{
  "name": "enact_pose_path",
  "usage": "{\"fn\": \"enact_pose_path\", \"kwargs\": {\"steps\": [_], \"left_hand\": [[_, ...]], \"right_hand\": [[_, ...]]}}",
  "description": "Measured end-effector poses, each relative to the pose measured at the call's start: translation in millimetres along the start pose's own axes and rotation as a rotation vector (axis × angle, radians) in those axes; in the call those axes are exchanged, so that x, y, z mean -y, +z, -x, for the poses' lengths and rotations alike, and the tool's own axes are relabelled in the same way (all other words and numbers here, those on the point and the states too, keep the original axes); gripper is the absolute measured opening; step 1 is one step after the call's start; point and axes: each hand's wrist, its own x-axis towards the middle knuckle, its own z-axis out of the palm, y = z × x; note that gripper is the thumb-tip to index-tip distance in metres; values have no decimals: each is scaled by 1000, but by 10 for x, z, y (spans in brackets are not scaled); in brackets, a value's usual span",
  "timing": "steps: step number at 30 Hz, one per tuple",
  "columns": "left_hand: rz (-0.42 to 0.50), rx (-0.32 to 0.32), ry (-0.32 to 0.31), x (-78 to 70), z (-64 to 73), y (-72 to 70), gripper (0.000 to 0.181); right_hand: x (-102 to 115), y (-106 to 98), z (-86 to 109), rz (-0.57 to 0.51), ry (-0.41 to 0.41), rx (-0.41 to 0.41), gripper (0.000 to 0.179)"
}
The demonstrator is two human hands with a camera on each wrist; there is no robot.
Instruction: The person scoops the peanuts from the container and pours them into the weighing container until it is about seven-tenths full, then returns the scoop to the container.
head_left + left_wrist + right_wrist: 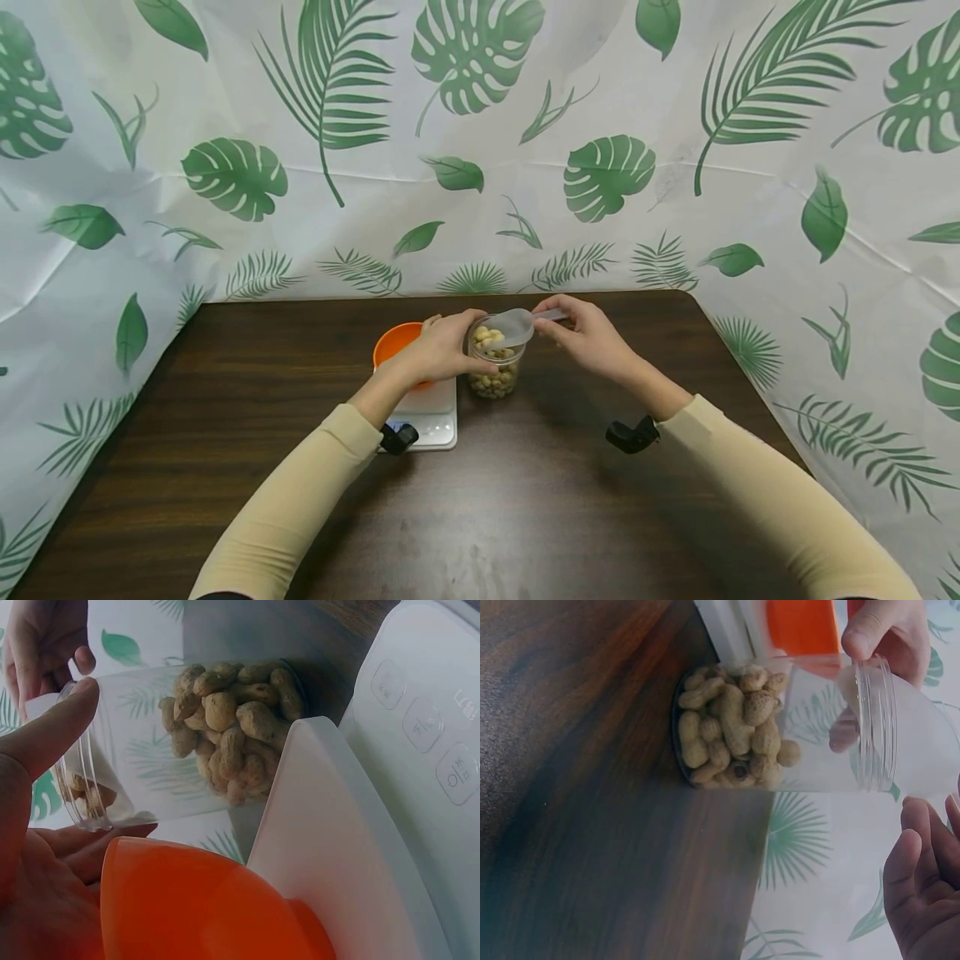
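Note:
Around the upper part of a clear jar (135, 742), my left hand (444, 346) holds with its thumb at the rim and fingers on the far side. Peanuts in their shells (735, 731) fill roughly the lower half of the jar. My right hand (594, 340) pinches the handle of a translucent white scoop (516, 326), coming from the right. The scoop's bowl tilts into the jar's mouth, and a few peanuts (90, 793) show beside it there. The jar stands upright on the table.
Left of the jar, an orange bowl (395, 340) sits on a white kitchen scale (441, 431) with buttons on its front. The dark wooden table (517, 517) reaches back to a leaf-patterned sheet (517, 133). Each wrist wears a small black camera.

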Motion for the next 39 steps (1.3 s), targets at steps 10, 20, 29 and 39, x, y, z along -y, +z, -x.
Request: {"fn": "enact_pose_path", "kwargs": {"steps": [10, 20, 29, 39], "left_hand": [[-20, -2, -13, -18, 9, -2, 87], [-18, -1, -10, -21, 1, 3, 87], [-30, -7, 9, -20, 4, 9, 88], [-1, -14, 20, 15, 87, -65, 91]], "right_hand": [[-67, -17, 61, -48, 25, -43, 25], [-175, -20, 101, -104, 25, -83, 26], [-243, -29, 149, -190, 43, -123, 26], [-190, -46, 158, -236, 38, -131, 26]]}}
